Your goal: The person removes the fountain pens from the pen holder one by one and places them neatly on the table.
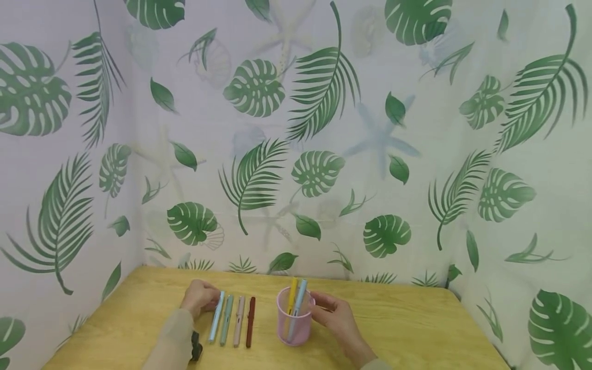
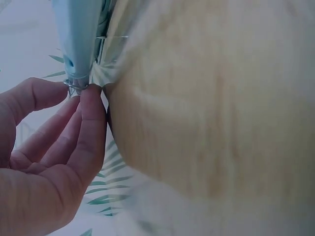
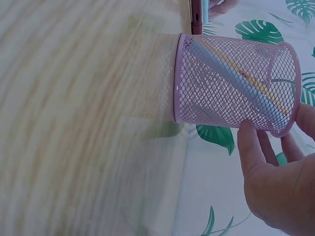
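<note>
I saw two pens (image 1: 301, 293) in cup (image 1: 302, 326), four pens (image 1: 226, 319) out | left hand (image 1: 200, 299) pinched leftmost pen (image 1: 216, 319) | right hand (image 1: 337, 317) gripped cup

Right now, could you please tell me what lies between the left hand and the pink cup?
The head view shows a light blue pen, green pen, pink pen and dark red pen, then bare tabletop.

The tabletop (image 1: 416, 324) low in the frame looks, to my eye, smooth grained wood; on it, a metal-looking mesh cup (image 1: 303, 331) and smooth, plastic-looking pens (image 1: 239, 321), before a matt, cloth-like backdrop (image 1: 277, 128).
</note>
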`<state>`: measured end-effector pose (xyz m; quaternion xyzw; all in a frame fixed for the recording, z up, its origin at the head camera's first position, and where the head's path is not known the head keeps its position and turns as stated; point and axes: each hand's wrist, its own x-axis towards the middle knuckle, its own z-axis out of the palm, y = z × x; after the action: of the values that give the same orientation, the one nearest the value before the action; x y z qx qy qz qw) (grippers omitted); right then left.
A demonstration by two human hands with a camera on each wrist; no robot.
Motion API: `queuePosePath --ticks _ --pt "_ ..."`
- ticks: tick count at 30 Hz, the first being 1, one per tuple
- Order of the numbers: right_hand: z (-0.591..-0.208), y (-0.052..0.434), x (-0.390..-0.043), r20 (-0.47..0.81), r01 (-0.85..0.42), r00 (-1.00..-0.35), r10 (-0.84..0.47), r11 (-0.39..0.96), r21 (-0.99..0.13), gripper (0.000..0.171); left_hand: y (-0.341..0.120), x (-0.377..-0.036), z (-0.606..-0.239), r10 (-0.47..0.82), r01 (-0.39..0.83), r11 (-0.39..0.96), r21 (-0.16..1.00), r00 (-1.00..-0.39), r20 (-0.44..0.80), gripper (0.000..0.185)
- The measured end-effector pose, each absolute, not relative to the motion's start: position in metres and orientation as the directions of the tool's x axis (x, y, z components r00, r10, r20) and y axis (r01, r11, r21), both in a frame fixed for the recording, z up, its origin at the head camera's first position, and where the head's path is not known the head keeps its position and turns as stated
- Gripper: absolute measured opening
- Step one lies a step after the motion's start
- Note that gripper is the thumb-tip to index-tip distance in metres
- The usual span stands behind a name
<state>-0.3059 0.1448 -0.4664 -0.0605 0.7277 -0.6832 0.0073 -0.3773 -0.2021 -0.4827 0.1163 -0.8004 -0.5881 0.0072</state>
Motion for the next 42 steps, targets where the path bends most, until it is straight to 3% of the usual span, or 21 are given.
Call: queuePosePath --ticks 23,42 --pt "-0.4703 0.1440 -0.3082 0.058 -0.064 -0.993 -0.100 0.052 -0.997 0.048 -0.2028 -0.3764 -0.4846 -0.215 -0.213 0.421 0.882 -0.968 -0.131 0.022" --pt "-0.4678 0.1438 -0.3059 0.048 -0.053 -0.996 -0.074 0.064 -0.997 0.047 -0.2093 -0.3750 -0.4825 -0.199 -0.279 0.337 0.899 -0.955 -0.222 0.011"
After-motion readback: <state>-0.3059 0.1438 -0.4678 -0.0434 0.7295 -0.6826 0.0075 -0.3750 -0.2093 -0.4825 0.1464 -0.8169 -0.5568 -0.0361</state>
